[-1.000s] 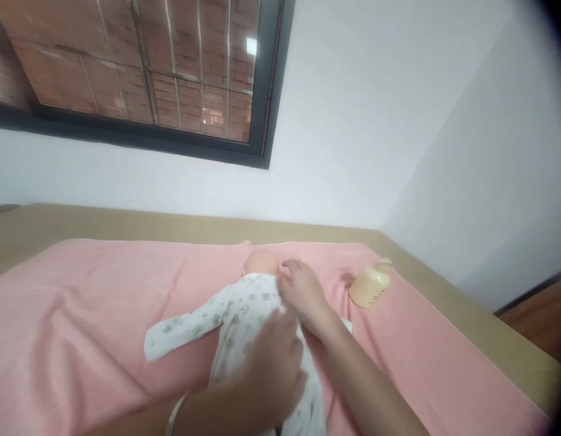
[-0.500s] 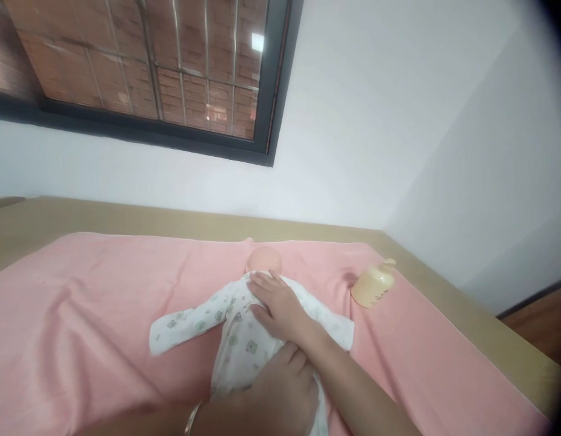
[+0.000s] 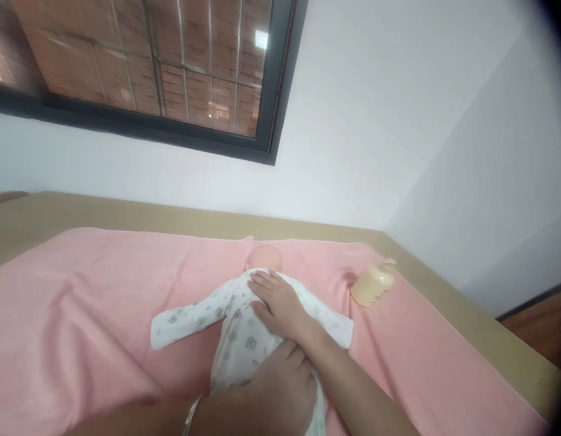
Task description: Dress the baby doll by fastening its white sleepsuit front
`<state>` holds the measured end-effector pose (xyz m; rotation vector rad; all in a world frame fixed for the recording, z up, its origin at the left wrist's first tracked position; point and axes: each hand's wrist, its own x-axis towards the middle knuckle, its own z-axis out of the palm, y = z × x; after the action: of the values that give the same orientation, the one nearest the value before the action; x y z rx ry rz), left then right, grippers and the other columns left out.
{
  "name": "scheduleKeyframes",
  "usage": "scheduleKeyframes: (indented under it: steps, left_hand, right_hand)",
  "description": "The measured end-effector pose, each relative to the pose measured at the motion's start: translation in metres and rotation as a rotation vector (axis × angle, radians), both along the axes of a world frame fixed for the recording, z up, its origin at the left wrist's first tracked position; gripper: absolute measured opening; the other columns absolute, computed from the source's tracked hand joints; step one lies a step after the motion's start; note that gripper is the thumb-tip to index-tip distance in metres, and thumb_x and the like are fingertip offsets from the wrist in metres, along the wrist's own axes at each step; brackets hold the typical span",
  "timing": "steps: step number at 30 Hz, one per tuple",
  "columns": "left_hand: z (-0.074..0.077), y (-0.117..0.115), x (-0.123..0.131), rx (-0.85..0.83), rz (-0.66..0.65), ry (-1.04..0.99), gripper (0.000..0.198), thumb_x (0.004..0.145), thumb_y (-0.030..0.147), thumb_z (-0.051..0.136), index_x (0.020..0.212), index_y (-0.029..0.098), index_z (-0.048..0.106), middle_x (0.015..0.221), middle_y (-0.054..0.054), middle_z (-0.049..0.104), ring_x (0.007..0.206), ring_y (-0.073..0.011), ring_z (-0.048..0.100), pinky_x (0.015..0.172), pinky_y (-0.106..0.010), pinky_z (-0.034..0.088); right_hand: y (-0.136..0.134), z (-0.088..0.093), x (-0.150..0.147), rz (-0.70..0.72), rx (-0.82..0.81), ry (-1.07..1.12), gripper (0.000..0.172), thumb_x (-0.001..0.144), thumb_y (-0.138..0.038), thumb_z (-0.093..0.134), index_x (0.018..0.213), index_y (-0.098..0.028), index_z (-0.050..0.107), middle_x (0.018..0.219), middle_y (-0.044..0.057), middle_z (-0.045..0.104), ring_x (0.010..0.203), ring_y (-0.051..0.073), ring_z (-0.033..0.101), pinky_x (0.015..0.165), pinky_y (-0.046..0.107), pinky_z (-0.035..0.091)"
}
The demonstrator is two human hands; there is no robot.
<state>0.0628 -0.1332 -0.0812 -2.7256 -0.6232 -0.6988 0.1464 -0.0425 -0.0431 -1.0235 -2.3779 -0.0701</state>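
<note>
A baby doll [image 3: 265, 258] lies on a pink blanket [image 3: 117, 284], its head at the far end. It wears a white garment [image 3: 251, 342] printed with small green and grey figures, its sleeves spread to both sides. My right hand [image 3: 278, 303] rests flat on the upper chest, fingers stretched out. Below it, my left hand [image 3: 285, 384], a bracelet on its wrist, is closed with curled fingers on the front of the garment. What lies inside those fingers is mostly hidden. The doll's lower part is covered by my arms and cut off by the frame.
A cream bottle [image 3: 374, 286] leans tilted on the blanket to the right of the doll. The blanket covers a tan surface [image 3: 180, 217] that meets a white wall [image 3: 344, 151]. A dark-framed window [image 3: 268, 91] with bars is above.
Both hands keep their places on the doll's garment. The view has shifted very slightly; nothing else has visibly moved.
</note>
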Motion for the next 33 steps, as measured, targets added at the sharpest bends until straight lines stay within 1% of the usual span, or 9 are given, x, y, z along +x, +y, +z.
scheduleKeyframes:
  steps: [4,8,11,15,19,23,27,30,33]
  left_hand:
    - [-0.002,-0.001,0.001,0.005,-0.011,0.039,0.021,0.083,0.027,0.051,0.092,0.015,0.065,0.095,-0.006,0.065,0.095,-0.0252,0.053,0.093,-0.046,0.029]
    - [0.000,0.000,-0.001,0.004,-0.013,0.045,0.018,0.082,0.024,0.051,0.086,0.015,0.066,0.091,-0.007,0.065,0.091,-0.0246,0.053,0.092,-0.047,0.028]
    - [0.004,0.001,-0.003,0.017,-0.037,0.037,0.019,0.083,0.025,0.050,0.089,0.015,0.065,0.094,-0.007,0.065,0.093,-0.0251,0.053,0.093,-0.046,0.028]
    - [0.003,0.001,-0.004,0.001,-0.059,0.055,0.016,0.081,0.025,0.053,0.083,0.015,0.065,0.089,-0.008,0.065,0.091,-0.0249,0.053,0.091,-0.046,0.030]
    - [0.000,0.001,-0.004,0.065,-0.043,0.028,0.011,0.077,0.021,0.056,0.073,0.015,0.064,0.086,-0.009,0.065,0.088,-0.0237,0.053,0.093,-0.047,0.029]
    - [0.000,0.001,-0.003,0.073,-0.040,0.023,0.009,0.076,0.021,0.058,0.071,0.016,0.063,0.081,-0.007,0.064,0.082,-0.0221,0.052,0.090,-0.045,0.029]
    - [0.001,0.002,-0.003,0.076,-0.033,0.023,0.009,0.075,0.021,0.057,0.071,0.016,0.063,0.082,-0.006,0.065,0.084,-0.0227,0.052,0.090,-0.044,0.029]
    - [0.003,0.002,-0.004,0.070,-0.024,0.032,0.008,0.075,0.019,0.057,0.072,0.016,0.064,0.081,-0.006,0.065,0.083,-0.0224,0.053,0.090,-0.043,0.030]
    - [0.004,0.002,-0.006,0.084,-0.055,0.066,0.010,0.077,0.021,0.057,0.074,0.016,0.065,0.082,-0.006,0.066,0.086,-0.0230,0.054,0.096,-0.046,0.027]
  right_hand:
    - [0.002,-0.002,0.001,-0.031,0.036,0.037,0.051,0.088,-0.029,0.043,0.137,-0.014,0.042,0.144,0.010,0.039,0.137,0.024,0.026,0.112,0.048,0.020]
    - [0.003,-0.001,0.000,-0.001,0.010,0.003,0.045,0.089,-0.030,0.042,0.132,-0.017,0.047,0.139,0.009,0.045,0.134,0.022,0.032,0.113,0.047,0.020]
    - [0.001,0.003,-0.001,-0.049,0.028,0.017,0.050,0.088,-0.031,0.044,0.135,-0.015,0.043,0.144,0.012,0.038,0.137,0.025,0.026,0.112,0.049,0.021]
    - [-0.005,0.016,-0.001,-0.014,-0.050,-0.030,0.041,0.094,-0.035,0.040,0.129,-0.019,0.049,0.136,0.009,0.049,0.131,0.021,0.037,0.112,0.042,0.024]
    - [-0.009,0.027,0.001,-0.029,-0.058,-0.057,0.047,0.093,-0.040,0.042,0.134,-0.017,0.045,0.144,0.010,0.038,0.136,0.023,0.028,0.111,0.043,0.023]
    - [-0.009,0.027,0.001,0.041,-0.089,-0.104,0.042,0.092,-0.035,0.044,0.131,-0.020,0.047,0.140,0.007,0.045,0.133,0.020,0.034,0.113,0.042,0.021]
    - [-0.009,0.024,0.001,0.021,-0.079,-0.060,0.046,0.091,-0.036,0.046,0.134,-0.018,0.046,0.142,0.008,0.041,0.134,0.021,0.032,0.112,0.041,0.022]
    - [-0.008,0.025,0.002,0.046,-0.093,-0.069,0.042,0.091,-0.034,0.046,0.131,-0.020,0.049,0.138,0.007,0.047,0.131,0.020,0.037,0.113,0.042,0.021]
    - [-0.007,0.027,0.005,0.042,-0.082,-0.032,0.041,0.090,-0.034,0.047,0.128,-0.021,0.051,0.137,0.007,0.048,0.130,0.021,0.038,0.112,0.042,0.023]
